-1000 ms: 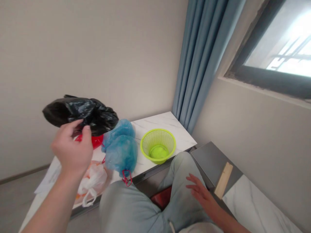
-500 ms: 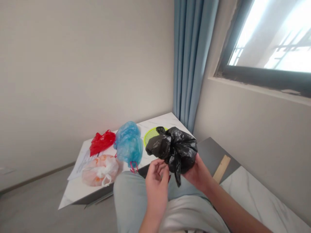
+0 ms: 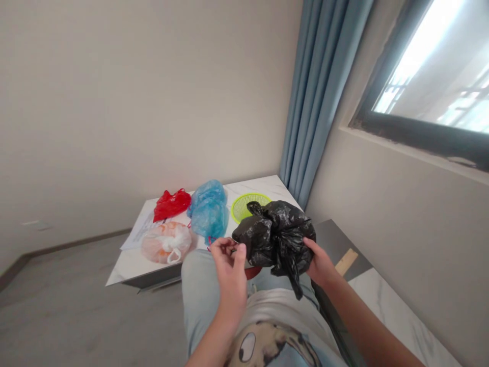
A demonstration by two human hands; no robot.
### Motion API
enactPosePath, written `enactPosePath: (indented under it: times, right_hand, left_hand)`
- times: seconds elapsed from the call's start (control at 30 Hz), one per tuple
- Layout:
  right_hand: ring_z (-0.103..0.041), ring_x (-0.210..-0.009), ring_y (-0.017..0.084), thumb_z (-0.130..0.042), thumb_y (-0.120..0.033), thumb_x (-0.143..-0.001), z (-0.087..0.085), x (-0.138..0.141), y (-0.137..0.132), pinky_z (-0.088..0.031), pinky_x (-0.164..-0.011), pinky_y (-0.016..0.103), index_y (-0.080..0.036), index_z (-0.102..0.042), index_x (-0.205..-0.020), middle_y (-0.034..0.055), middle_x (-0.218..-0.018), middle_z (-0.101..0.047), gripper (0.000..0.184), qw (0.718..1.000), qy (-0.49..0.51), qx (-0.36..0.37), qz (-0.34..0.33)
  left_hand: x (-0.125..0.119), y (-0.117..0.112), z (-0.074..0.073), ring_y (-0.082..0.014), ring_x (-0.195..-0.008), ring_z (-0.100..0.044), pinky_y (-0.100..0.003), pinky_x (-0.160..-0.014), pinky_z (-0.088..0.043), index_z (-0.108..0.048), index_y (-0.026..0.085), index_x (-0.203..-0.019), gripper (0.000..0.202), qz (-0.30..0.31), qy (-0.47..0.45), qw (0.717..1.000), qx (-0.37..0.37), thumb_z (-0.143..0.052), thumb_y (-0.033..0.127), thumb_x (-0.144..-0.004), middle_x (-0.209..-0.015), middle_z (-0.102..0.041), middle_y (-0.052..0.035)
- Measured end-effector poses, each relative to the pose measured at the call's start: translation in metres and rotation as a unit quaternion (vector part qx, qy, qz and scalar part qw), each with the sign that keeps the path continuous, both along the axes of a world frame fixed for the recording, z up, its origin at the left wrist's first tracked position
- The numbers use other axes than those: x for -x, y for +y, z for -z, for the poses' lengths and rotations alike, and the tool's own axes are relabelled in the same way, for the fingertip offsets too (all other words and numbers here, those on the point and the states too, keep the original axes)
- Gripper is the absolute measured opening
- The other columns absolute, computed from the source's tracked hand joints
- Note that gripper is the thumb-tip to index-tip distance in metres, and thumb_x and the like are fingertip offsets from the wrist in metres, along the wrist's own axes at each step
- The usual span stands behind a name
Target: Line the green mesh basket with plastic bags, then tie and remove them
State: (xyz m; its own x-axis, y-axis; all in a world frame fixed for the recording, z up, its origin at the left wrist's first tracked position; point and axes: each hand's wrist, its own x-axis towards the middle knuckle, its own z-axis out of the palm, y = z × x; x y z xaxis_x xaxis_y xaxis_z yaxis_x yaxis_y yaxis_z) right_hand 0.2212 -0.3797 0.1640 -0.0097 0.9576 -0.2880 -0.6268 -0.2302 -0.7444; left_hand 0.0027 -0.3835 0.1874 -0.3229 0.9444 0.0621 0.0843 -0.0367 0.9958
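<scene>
A tied black plastic bag [image 3: 282, 237], bulging and wrinkled, is held above my lap with its knotted ends sticking out. My right hand [image 3: 320, 262] grips its right side, thumb on top and the other fingers hidden beneath. At the bag's lower left edge is my left hand [image 3: 231, 262], its fingers curled and thumb pressed close to the plastic. Under the bag, beside the left thumb, shows a small red thing [image 3: 252, 273] I cannot make out. Just behind the bag, a yellow-green mesh basket [image 3: 239, 206] stands on the white marbled table [image 3: 263, 184].
On the table's left half lie a red plastic bag [image 3: 171, 204], a blue translucent bag [image 3: 209, 216] and a whitish bag with orange contents [image 3: 167, 243], near printed paper [image 3: 139, 232]. To the right, a wooden strip [image 3: 346, 262] rests on a grey surface [image 3: 328, 239]. A blue curtain [image 3: 321, 97] hangs behind.
The view has shifted, with the table's things now higher in it. The black bag has turned a little between my hands, and my left hand has moved left along its edge. More of the basket shows.
</scene>
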Motion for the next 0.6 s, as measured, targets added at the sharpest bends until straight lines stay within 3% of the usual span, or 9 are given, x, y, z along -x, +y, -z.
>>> enactPosePath:
  times: [0.07, 0.2, 0.3, 0.43, 0.53, 0.6]
  right_hand:
    - [-0.065, -0.113, 0.031, -0.075, -0.04, -0.072, -0.001, -0.002, 0.0, -0.051, -0.097, 0.049, -0.022, -0.07, -0.105, 0.0049, -0.101, -0.076, 0.038, 1.0, 0.0, 0.006, -0.01]
    - [-0.065, -0.111, 0.031, -0.076, -0.043, -0.072, 0.004, -0.002, -0.002, -0.049, -0.099, 0.048, -0.021, -0.071, -0.094, 0.006, -0.097, -0.076, 0.032, 0.997, -0.037, 0.0, -0.072]
    - [-0.058, -0.12, 0.028, -0.078, -0.039, -0.073, 0.012, -0.005, 0.005, -0.043, -0.105, 0.047, -0.023, -0.066, -0.112, 0.0061, -0.118, -0.07, 0.044, 0.982, -0.162, -0.064, -0.069]
    - [-0.048, -0.131, 0.027, -0.076, -0.046, -0.075, 0.013, -0.021, 0.017, -0.033, -0.112, 0.048, -0.028, -0.048, -0.137, 0.0094, -0.144, -0.05, 0.071, 0.942, -0.31, -0.127, 0.037]
    - [-0.043, -0.137, 0.027, -0.057, -0.058, -0.087, 0.003, -0.029, 0.014, -0.032, -0.113, 0.049, -0.03, -0.036, -0.147, 0.0104, -0.15, -0.043, 0.069, 0.941, -0.295, -0.157, -0.048]
    - [-0.036, -0.142, 0.026, -0.06, -0.056, -0.086, -0.001, -0.027, 0.005, -0.027, -0.116, 0.047, -0.031, -0.026, -0.152, 0.0093, -0.155, -0.036, 0.079, 0.922, -0.305, -0.196, -0.133]
  left_hand:
    - [0.005, 0.003, 0.003, -0.0241, -0.136, -0.042, -0.043, -0.103, -0.045, -0.017, 0.045, -0.143, 0.059, -0.001, -0.024, 1.0, 0.015, -0.037, 0.063, -0.09, -0.147, -0.037, -0.0061]
    - [-0.003, 0.003, 0.011, -0.0274, -0.134, -0.046, -0.047, -0.1, -0.047, -0.027, 0.042, -0.145, 0.067, 0.139, -0.148, 0.977, 0.067, -0.05, 0.063, -0.086, -0.145, -0.047, -0.0069]
    - [-0.016, -0.001, 0.018, -0.0305, -0.131, -0.05, -0.048, -0.1, -0.047, -0.047, 0.036, -0.136, 0.068, 0.177, -0.202, 0.961, 0.07, -0.068, 0.055, -0.075, -0.136, -0.058, -0.007]
    - [-0.022, 0.003, 0.029, -0.0302, -0.123, -0.057, -0.047, -0.096, -0.049, -0.062, 0.036, -0.118, 0.056, 0.153, -0.171, 0.97, 0.078, -0.079, 0.037, -0.065, -0.124, -0.066, -0.0046]
    - [-0.025, 0.009, 0.035, -0.0293, -0.117, -0.06, -0.044, -0.094, -0.049, -0.067, 0.03, -0.112, 0.047, 0.167, -0.165, 0.97, 0.062, -0.076, 0.028, -0.066, -0.118, -0.069, -0.0057]
    - [-0.029, 0.01, 0.035, -0.0277, -0.112, -0.062, -0.042, -0.097, -0.047, -0.069, 0.023, -0.111, 0.045, 0.208, -0.155, 0.965, 0.037, -0.072, 0.021, -0.066, -0.114, -0.071, -0.0066]
